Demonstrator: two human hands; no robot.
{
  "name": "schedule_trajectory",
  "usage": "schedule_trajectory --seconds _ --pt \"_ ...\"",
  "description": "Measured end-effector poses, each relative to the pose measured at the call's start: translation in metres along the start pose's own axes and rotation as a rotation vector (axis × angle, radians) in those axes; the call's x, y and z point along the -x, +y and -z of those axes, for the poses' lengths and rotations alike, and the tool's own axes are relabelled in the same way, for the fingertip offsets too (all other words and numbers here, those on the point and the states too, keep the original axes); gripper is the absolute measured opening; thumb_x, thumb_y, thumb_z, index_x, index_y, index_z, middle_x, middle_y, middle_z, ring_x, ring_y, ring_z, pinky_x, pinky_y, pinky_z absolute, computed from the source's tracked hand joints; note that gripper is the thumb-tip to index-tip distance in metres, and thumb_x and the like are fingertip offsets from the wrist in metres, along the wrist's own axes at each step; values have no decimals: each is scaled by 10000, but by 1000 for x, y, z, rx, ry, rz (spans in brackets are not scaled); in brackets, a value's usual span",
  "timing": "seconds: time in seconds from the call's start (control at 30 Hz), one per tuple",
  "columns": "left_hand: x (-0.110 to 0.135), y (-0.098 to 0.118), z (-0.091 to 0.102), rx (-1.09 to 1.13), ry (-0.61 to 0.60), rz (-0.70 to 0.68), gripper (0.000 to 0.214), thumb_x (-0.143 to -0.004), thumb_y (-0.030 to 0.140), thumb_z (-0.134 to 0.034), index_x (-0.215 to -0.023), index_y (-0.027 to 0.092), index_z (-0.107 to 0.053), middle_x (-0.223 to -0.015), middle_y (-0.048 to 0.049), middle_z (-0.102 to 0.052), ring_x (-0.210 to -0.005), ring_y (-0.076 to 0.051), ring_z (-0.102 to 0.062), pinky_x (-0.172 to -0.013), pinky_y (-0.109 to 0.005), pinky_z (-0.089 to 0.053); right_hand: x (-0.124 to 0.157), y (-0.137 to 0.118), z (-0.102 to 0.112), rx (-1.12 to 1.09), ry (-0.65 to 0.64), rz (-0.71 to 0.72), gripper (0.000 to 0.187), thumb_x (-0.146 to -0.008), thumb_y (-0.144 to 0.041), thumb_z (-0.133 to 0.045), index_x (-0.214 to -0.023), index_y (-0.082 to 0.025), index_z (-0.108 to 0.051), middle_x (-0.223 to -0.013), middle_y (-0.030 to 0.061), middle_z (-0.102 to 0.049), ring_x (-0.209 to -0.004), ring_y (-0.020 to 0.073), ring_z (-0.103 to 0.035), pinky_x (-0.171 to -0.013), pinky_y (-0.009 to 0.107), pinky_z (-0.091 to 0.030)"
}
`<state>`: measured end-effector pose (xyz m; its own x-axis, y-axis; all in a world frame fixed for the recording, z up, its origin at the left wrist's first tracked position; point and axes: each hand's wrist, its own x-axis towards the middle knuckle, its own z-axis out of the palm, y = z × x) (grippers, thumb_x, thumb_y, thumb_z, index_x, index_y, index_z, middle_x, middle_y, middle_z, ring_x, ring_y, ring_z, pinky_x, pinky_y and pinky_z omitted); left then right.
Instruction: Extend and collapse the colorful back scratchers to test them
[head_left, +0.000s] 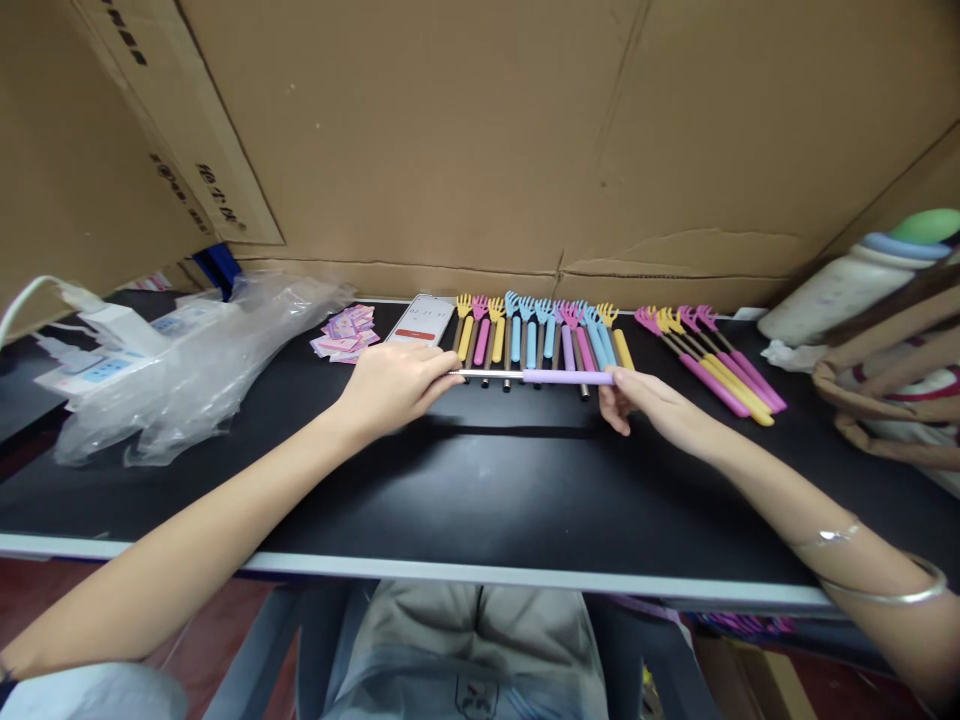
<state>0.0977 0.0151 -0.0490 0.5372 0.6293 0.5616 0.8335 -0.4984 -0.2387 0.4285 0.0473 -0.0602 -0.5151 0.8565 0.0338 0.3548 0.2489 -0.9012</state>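
Observation:
My left hand (401,385) pinches the metal end of a purple-handled back scratcher (568,377), held level above the black table. At its other end, the fingers of my right hand (645,400) are closed on the tip of the purple handle. No claw shows on this one; the far left end is covered by my left hand. Just behind it lies a row of back scratcher parts (531,340), with yellow, pink and blue claws, coloured handles and dark metal tubes. To the right, several extended back scratchers (712,365) lie slanted, with pink and yellow handles.
A phone (421,318) showing a timer lies behind my left hand, beside a pile of pink-purple cards (345,333). Clear plastic bags (217,370) and a power strip (105,365) are at left. A white bottle (847,285) and brown bag (885,370) stand right. Cardboard (450,130) walls the back.

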Motion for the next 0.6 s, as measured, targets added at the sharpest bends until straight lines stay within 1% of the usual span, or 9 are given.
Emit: schedule_trajectory --seconds 0.17,0.3,0.47,0.6 --pt "1 7 0 22 -18 47 338 -970 373 -381 -832 207 -642 -737 -28 -679 -677 -172 -603 -542 -275 -302 2 0 2 231 -29 21 488 -918 -604 -352 -666 -194 -436 -543 -15 -501 -488 94 -443 -534 257 -377" --pt "2 5 -2 2 5 16 346 -975 374 -374 -832 202 -638 -713 -28 -660 -667 -171 -587 -557 -282 -316 3 -4 6 345 -90 27 523 -920 -611 -328 -616 -196 -425 -502 -21 -475 -475 96 -427 -558 267 -359" --pt "1 3 -3 -38 62 -50 363 -980 372 -371 -806 189 -631 -688 -31 -644 -663 -171 -574 -578 -290 -320 4 -6 8 356 -159 36 511 -929 -589 -332 -616 -195 -423 -519 -23 -469 -498 100 -429 -596 272 -362" --pt "2 4 -3 -47 60 -53 356 -979 374 -377 -814 196 -638 -695 -28 -656 -662 -167 -574 -588 -299 -313 5 -6 9 311 -204 40 504 -936 -583 -320 -645 -189 -439 -544 -21 -473 -513 102 -433 -599 267 -363"
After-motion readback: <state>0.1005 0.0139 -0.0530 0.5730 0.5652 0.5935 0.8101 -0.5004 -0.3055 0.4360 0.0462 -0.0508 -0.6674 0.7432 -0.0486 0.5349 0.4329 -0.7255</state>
